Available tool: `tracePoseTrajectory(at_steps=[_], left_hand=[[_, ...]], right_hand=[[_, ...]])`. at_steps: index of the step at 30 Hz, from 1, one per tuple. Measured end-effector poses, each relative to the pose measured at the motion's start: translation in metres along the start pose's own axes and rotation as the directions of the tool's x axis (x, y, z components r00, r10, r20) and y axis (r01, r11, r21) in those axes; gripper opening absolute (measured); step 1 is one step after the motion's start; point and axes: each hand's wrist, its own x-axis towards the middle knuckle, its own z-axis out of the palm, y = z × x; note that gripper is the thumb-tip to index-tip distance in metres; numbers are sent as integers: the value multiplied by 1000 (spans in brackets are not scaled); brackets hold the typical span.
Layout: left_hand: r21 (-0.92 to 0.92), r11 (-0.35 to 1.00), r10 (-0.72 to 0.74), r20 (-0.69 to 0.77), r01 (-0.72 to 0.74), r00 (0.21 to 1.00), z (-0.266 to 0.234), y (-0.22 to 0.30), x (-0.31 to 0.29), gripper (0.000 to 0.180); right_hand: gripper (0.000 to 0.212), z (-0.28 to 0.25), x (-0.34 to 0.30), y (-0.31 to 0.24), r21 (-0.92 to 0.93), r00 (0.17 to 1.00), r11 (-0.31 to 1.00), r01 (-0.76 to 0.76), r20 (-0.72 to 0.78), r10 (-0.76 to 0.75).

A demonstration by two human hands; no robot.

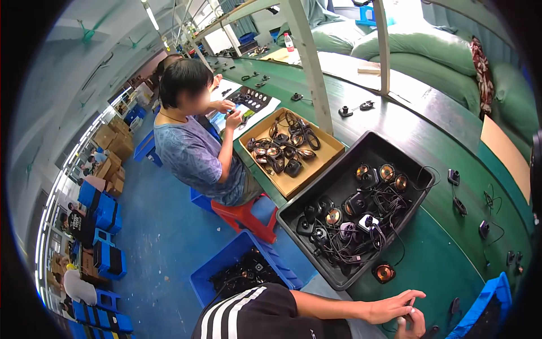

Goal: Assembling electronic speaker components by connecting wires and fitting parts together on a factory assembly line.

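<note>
My left hand (393, 307) reaches over the green work surface at the lower right, fingers bent together toward my right hand. Just below it, my right hand (413, 326) has its fingers curled up against the left ones. Something small and dark lies between the fingertips, mostly hidden, and I cannot make out what it is. Beyond my hands a black plastic tray (427, 195) holds several small black cameras with tangled cables, some with copper-coloured round faces, and one white camera (368, 222). A round copper-faced part (384, 273) sits outside the tray, near my left hand.
A blue bin (480, 308) stands right of my hands. Left of the tray, a cardboard box (322, 164) holds cabled cameras. Camera units (453, 177) lie along the green belt (418, 133). A blue crate (282, 263) is on the floor; a co-worker (195, 141) sits on a red stool (243, 217).
</note>
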Motion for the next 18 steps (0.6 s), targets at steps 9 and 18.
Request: tracePoseTrajectory(at_steps=[9,18], left_hand=[[40,999,34,1,-34,999,1,-1,1,48],[-347,935,64,-31,-71,997,21,-5,5,44]], right_hand=[[19,8,-3,-42,58,810,808,-587,42,585],[20,10,22,-124,345,729,769,-538,-268,630]])
